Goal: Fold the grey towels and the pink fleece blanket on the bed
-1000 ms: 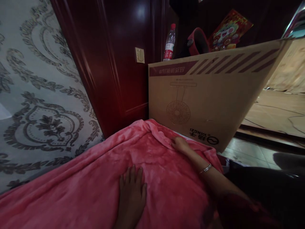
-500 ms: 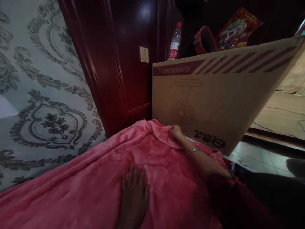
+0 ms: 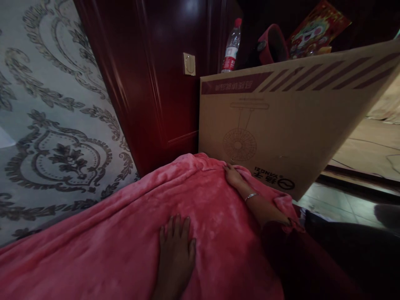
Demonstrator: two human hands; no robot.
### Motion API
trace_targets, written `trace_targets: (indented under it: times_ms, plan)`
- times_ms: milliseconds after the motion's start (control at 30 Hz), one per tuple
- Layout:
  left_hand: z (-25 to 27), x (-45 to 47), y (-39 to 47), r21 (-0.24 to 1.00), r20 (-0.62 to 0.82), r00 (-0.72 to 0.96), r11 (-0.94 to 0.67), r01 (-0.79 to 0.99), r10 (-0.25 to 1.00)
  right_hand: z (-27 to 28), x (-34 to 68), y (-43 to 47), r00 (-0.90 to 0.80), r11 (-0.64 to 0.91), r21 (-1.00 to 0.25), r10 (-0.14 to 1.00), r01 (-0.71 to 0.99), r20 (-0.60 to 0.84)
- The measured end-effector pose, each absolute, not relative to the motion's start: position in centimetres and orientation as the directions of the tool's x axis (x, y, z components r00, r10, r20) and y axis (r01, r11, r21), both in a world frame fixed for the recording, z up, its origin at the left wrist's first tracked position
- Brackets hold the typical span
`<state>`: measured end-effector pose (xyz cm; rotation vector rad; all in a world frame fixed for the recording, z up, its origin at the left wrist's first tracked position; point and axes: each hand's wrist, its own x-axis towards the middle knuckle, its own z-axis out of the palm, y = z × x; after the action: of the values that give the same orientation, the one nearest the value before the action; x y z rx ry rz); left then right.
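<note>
A pink plush blanket [image 3: 137, 233] spreads over the surface before me, with soft folds along its left and far sides. Flat on its middle lies my left hand [image 3: 176, 254], fingers spread, holding nothing. Farther off, my right hand [image 3: 234, 177] is at the blanket's far edge, close to the cardboard box. Its fingers are bent around the blanket edge, and the fingertips are partly hidden. A thin silver bracelet [image 3: 251, 196] circles the right wrist.
A large cardboard box [image 3: 293, 121] with a printed fan stands behind the blanket. A plastic bottle [image 3: 231, 50], a red band-like object [image 3: 265, 43] and a red packet [image 3: 315, 29] are at its top. Dark red panelling [image 3: 162, 91] and patterned wallpaper [image 3: 68, 162] rise at left.
The raised flap of blanket under my right hand now lies flatter along the far edge. That hand has lowered slightly and straightened; my left hand stays put. The view has tilted slightly.
</note>
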<state>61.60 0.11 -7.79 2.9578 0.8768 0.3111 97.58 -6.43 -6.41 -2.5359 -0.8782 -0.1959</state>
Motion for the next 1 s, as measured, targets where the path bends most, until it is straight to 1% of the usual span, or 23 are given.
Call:
trace_targets:
  times_ms: [100, 167, 233, 367, 433, 500, 600, 667, 733, 800, 867, 967, 1000]
  plan:
    - [-7.5, 61.7, 0.1, 0.067, 0.194, 0.823, -0.844, 0.532, 0.534, -5.6, 96.5, -8.4, 0.775, -0.694, -0.346, 0.549, 0.631, 0.314]
    - [-7.2, 61.8, 0.1, 0.045, 0.198, 0.831, -0.851, 0.523, 0.521, -5.1, 95.4, -10.6, 0.791, -0.719, -0.340, 0.506, 0.607, 0.342]
    - [-6.9, 61.8, 0.1, 0.026, 0.202, 0.839, -0.859, 0.512, 0.506, -4.6, 94.2, -13.5, 0.830, -0.769, -0.342, 0.422, 0.541, 0.364]
    - [-6.5, 62.0, 0.1, 0.002, 0.214, 0.845, -0.865, 0.502, 0.490, -4.2, 92.0, -19.3, 0.900, -0.869, -0.351, 0.208, 0.350, 0.384]
    - [-6.4, 62.0, 0.1, 0.002, 0.217, 0.845, -0.866, 0.500, 0.489, -4.5, 91.3, -21.2, 0.935, -0.894, -0.382, 0.098, 0.233, 0.341]
    - [-6.3, 62.0, 0.0, 0.010, 0.224, 0.845, -0.869, 0.495, 0.485, -5.0, 91.0, -22.2, 0.967, -0.893, -0.436, -0.009, 0.106, 0.255]
    - [-6.1, 62.0, 0.0, 0.031, 0.230, 0.846, -0.872, 0.488, 0.481, -6.0, 91.0, -22.7, 0.984, -0.862, -0.505, -0.118, -0.036, 0.130]
    - [-6.0, 61.9, 0.0, 0.042, 0.232, 0.846, -0.874, 0.484, 0.480, -6.6, 91.0, -22.7, 0.986, -0.846, -0.527, -0.148, -0.082, 0.083]
    - [-5.9, 61.9, 0.0, 0.050, 0.231, 0.846, -0.874, 0.483, 0.481, -6.8, 90.9, -22.8, 0.984, -0.836, -0.540, -0.159, -0.093, 0.077]
    - [-5.9, 61.9, 0.0, 0.056, 0.229, 0.844, -0.872, 0.486, 0.485, -6.6, 90.7, -22.8, 0.976, -0.838, -0.542, -0.166, -0.067, 0.138]
    - [-6.0, 61.9, 0.0, 0.062, 0.228, 0.842, -0.870, 0.488, 0.489, -6.1, 90.7, -23.0, 0.955, -0.848, -0.529, -0.177, -0.025, 0.239]
    - [-6.1, 61.9, 0.1, 0.066, 0.234, 0.841, -0.871, 0.486, 0.487, -5.4, 91.1, -23.3, 0.918, -0.890, -0.456, -0.192, -0.013, 0.348]
    - [-6.1, 61.9, 0.1, 0.067, 0.237, 0.841, -0.871, 0.486, 0.487, -5.2, 91.3, -23.4, 0.917, -0.909, -0.417, -0.166, 0.001, 0.364]
